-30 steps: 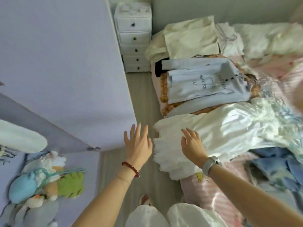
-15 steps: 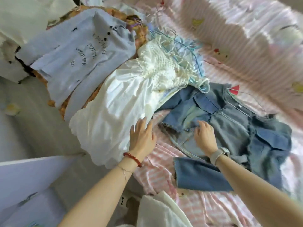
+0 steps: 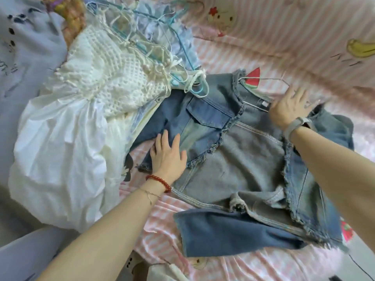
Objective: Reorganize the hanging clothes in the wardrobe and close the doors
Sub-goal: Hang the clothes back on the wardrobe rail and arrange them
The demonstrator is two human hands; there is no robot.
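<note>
The right side of the frame is blurred, so the fingertips of the right hand [image 3: 290, 107] are hard to make out. This hand lies spread and flat on the collar of the denim jacket [image 3: 249, 159], and I cannot tell if it holds the thin wire hanger [image 3: 261, 102] that shows there. The left hand [image 3: 167, 155] rests with straight fingers on the jacket's left sleeve and grips nothing. I count 1 denim jacket, spread open on the pink striped sheet [image 3: 253, 47]. Just beside it, on the left, lies 1 white dress [image 3: 67, 155] with a crochet top. Several light blue hangers [image 3: 182, 63] are tangled above it; their number is unclear. The pale blue garment [image 3: 26, 47] is cut off at the top left edge.
</note>
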